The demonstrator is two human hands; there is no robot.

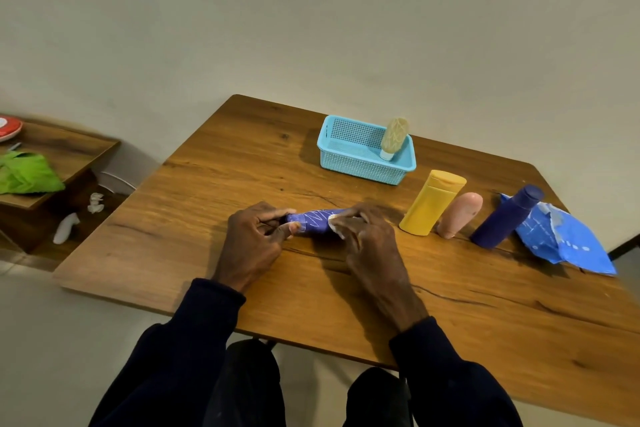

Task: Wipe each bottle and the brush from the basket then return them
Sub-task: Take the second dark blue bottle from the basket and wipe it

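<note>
In the head view, a purple bottle (313, 218) lies on its side across the middle of the wooden table (207, 204), nearer the front edge than the back. Its body is a soft violet marked with thin white zigzag lines, and only the stretch between the two hands shows.

The left hand (256, 239) pinches the bottle's left end between thumb and curled fingers. The right hand (367, 236) curls over the bottle's right part and holds a small white wipe (334, 224) against it.

Towards the back edge sits a light blue perforated basket (346, 163). A cream bottle (394, 135) stands in its right end, white cap down, leaning on the wall.

Right of the hands, three bottles stand in a row running towards the right edge: a yellow bottle (431, 203) with a flat flip cap, a rounded pink bottle (459, 215) just beside it, then a dark blue bottle (505, 218). A crumpled blue packet (568, 246) lies against the dark blue one, by the right edge.

Off the table's left side, a low wooden shelf (69, 149) carries a green cloth (27, 173).
</note>
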